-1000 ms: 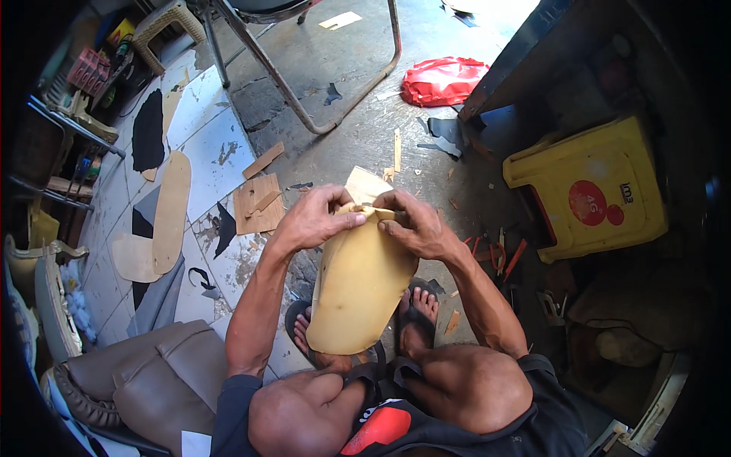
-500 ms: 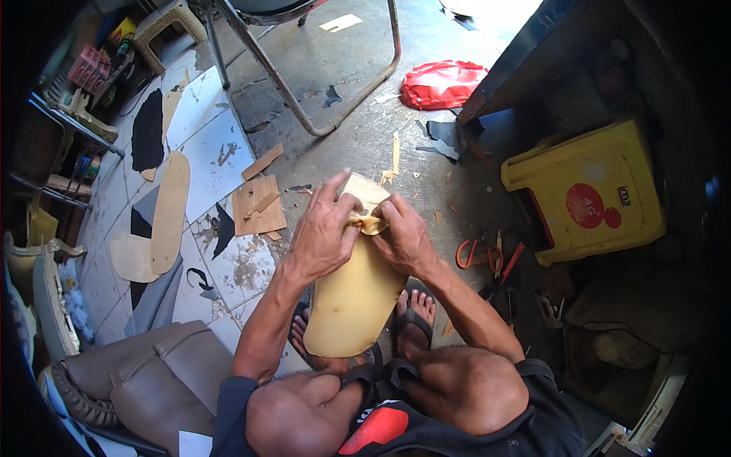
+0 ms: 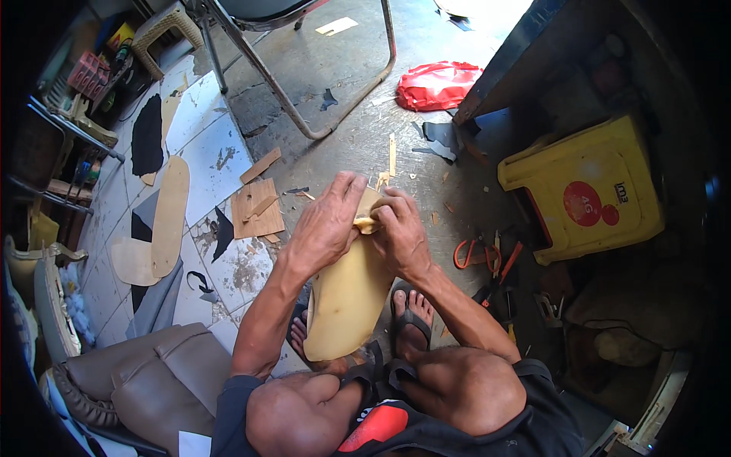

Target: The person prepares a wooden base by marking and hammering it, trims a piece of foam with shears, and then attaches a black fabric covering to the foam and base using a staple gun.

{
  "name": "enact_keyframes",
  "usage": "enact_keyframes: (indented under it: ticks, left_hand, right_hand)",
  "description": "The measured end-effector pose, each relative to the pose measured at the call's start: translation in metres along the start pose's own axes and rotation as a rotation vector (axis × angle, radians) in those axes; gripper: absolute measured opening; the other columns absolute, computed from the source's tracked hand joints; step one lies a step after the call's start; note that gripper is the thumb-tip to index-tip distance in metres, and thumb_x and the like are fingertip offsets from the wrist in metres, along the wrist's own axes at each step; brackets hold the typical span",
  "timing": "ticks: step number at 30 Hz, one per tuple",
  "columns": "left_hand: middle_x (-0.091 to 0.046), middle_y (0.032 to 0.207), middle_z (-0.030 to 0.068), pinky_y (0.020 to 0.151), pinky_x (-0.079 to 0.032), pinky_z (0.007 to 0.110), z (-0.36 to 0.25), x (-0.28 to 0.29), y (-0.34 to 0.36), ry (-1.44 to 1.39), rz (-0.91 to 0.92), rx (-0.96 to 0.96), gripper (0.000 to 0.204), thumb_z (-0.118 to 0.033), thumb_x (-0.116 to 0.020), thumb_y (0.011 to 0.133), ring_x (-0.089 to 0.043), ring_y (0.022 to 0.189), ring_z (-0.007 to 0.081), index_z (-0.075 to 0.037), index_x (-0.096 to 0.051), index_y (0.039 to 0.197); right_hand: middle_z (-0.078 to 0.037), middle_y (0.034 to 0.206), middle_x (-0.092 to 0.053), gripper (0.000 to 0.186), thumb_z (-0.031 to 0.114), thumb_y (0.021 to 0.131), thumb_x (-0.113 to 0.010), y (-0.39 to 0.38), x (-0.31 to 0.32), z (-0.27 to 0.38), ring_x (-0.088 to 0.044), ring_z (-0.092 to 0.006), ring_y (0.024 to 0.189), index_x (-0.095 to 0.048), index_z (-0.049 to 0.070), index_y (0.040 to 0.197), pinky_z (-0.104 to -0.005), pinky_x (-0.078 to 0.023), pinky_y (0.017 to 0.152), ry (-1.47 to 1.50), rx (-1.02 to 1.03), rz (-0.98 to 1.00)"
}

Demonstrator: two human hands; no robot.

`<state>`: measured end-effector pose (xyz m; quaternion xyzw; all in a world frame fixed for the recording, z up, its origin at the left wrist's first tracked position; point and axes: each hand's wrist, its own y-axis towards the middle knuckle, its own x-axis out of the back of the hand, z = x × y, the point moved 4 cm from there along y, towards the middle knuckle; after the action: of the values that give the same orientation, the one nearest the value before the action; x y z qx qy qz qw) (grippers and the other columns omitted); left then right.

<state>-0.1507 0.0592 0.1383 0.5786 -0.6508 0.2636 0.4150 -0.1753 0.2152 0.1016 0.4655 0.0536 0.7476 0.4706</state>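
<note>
My left hand [image 3: 324, 228] is closed on a long, rounded piece of yellow foam [image 3: 344, 301], its fingers reaching over the upper end. Opposite it, my right hand [image 3: 400, 232] grips the same end with bent fingers, pinching a small folded lip of foam between the two hands. A pale, board-like layer shows at that top end, partly hidden by my fingers. The foam's wide lower end hangs between my knees, above my sandalled feet.
Wood offcuts [image 3: 255, 217], tan cut panels [image 3: 169, 217] and dark scraps lie left. A brown upholstered piece [image 3: 164, 381] is lower left. A folding chair [image 3: 274, 91] and red bundle [image 3: 434, 85] are ahead. A yellow plastic stool [image 3: 579, 190] and orange-handled tools [image 3: 464, 255] are right.
Since a second ago both hands have drawn closer together around the top end. My left fingers have stretched up over the pale layer, and the folded lip sits slightly lower.
</note>
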Motion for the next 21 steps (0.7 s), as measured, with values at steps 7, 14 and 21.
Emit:
enact_keyframes:
  ticks: [7,14,21]
  left_hand:
    - [-0.053,0.132,0.0187,0.088,-0.055,0.049,-0.010,-0.008,0.003,-0.017,-0.024,-0.042,0.055,0.000,-0.068,0.083,-0.064,0.108,0.0435,-0.004,-0.053,0.135]
    - [-0.056,0.131,0.0185,0.089,-0.057,0.046,-0.011,-0.006,-0.002,-0.127,-0.107,0.011,0.059,0.005,-0.066,0.082,-0.065,0.107,0.0423,-0.007,-0.054,0.139]
    - [-0.041,0.146,0.0203,0.115,-0.039,0.043,0.009,0.012,-0.013,-0.383,0.114,0.083,0.096,-0.003,-0.076,0.074,-0.048,0.135,0.0398,-0.006,-0.030,0.158]
  right_hand:
    - [-0.013,0.094,-0.061,0.034,0.004,0.072,-0.077,0.012,0.020,-0.012,-0.062,-0.0354,0.087,-0.057,0.004,0.099,-0.0440,-0.052,0.077,-0.084,-0.125,0.080]
    - [-0.013,0.091,-0.063,0.032,0.003,0.072,-0.076,0.014,0.024,-0.007,-0.062,-0.0351,0.089,-0.063,0.005,0.101,-0.0449,-0.052,0.077,0.012,-0.133,-0.019]
    - [-0.014,0.107,-0.064,0.028,0.008,0.074,-0.080,0.003,0.020,0.025,-0.059,-0.0416,0.118,-0.066,0.006,0.098,-0.0533,-0.047,0.102,0.179,0.030,0.106]
